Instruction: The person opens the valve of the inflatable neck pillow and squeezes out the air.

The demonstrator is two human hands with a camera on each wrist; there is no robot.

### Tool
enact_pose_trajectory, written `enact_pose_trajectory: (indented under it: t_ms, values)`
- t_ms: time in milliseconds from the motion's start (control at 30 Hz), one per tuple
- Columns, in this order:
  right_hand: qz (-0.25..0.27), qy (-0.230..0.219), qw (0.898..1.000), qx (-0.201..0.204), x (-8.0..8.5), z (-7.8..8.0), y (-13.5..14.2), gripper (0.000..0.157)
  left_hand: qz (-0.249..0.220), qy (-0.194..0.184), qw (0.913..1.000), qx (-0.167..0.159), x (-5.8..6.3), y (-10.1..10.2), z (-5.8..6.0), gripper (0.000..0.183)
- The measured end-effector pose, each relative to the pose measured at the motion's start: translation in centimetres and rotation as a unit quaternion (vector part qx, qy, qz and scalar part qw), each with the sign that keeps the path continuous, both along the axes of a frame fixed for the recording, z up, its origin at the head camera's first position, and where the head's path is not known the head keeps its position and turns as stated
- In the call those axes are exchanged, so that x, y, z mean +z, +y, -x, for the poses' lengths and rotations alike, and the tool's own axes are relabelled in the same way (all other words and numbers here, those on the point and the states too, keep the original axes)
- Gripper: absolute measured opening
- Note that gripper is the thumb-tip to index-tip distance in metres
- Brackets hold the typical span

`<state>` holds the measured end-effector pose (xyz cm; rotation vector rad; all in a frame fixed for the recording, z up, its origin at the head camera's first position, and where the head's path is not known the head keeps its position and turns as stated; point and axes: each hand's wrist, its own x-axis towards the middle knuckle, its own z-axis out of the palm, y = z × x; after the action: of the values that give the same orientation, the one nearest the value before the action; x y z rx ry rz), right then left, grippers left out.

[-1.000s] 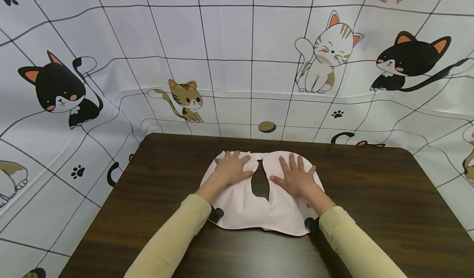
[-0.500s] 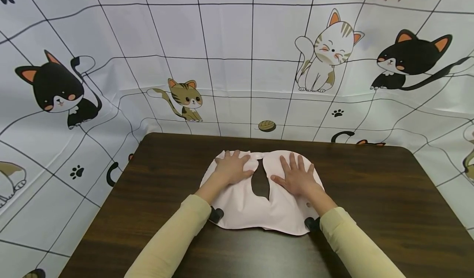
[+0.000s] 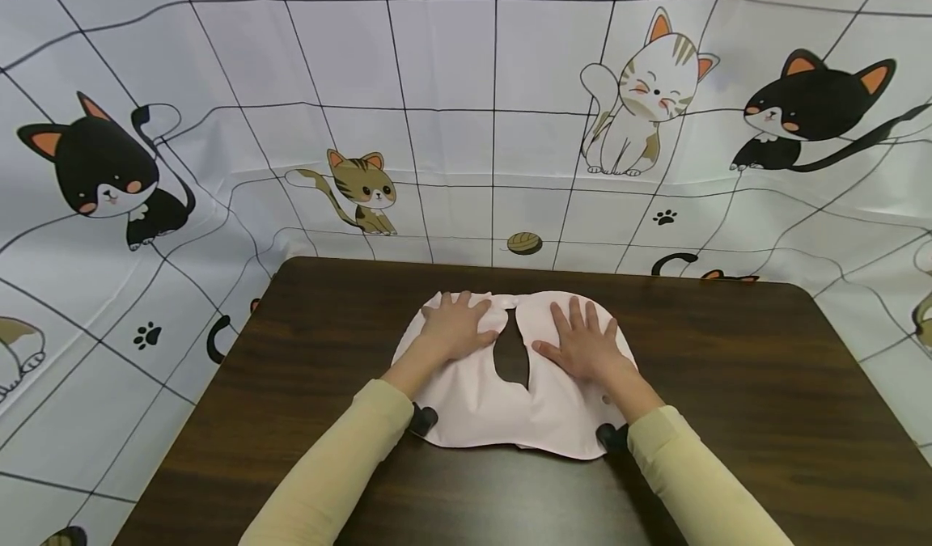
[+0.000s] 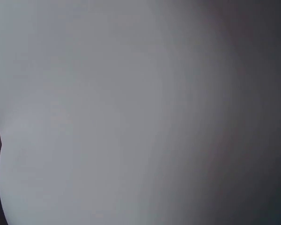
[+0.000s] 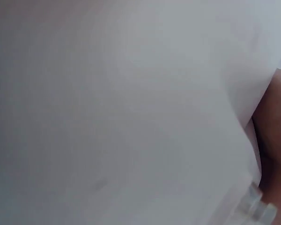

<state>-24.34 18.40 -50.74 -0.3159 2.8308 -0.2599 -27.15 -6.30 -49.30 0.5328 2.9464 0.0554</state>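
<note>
A pale pink bib [image 3: 484,416] lies spread on the table, with a long neck opening in its middle and a narrow band joining it at the far side. Spread over its left half is my left hand [image 3: 453,328], palm down with fingers apart. My right hand [image 3: 585,348] rests the same way on the right half. Close up, the bib's pale surface [image 4: 93,117] fills most of the left wrist view, blurred. In the right wrist view the bib [image 5: 131,117] shows a fold beside the opening. Neither wrist view shows fingers.
The dark wooden table [image 3: 313,344] has its far edge against a white curtain [image 3: 451,61] with grid lines and printed cats. Dark rounded pieces, one of them a black piece [image 3: 423,421], sit under each wrist. A small blurred translucent object [image 5: 257,206] shows at lower right.
Both hands stay in place on the bib. Only the head view has shifted slightly, so the curtain and table appear a little higher.
</note>
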Motion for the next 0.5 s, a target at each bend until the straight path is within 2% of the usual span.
enact_pose_trajectory:
  t_ms: [133, 300, 400, 500]
  values:
    - [0.0, 0.004, 1.0, 0.005, 0.3, 0.3, 0.0, 0.087, -0.003, -0.008, 1.0, 0.005, 0.4, -0.1, 0.1, 0.069]
    - [0.003, 0.006, 1.0, 0.019, 1.5, 0.0, 0.3, 0.078, -0.022, -0.022, 0.9995, 0.008, 0.7, -0.4, 0.0, 0.067]
    - [0.02, 0.005, 0.999, 0.029, 1.8, -0.4, 0.7, 0.078, -0.041, -0.016, 0.999, 0.012, 1.2, -0.8, -0.6, 0.064]
    - [0.058, 0.003, 0.998, 0.037, 2.2, -1.2, 0.9, 0.079, -0.055, 0.008, 0.9983, 0.019, 1.8, -1.1, -1.6, 0.063]
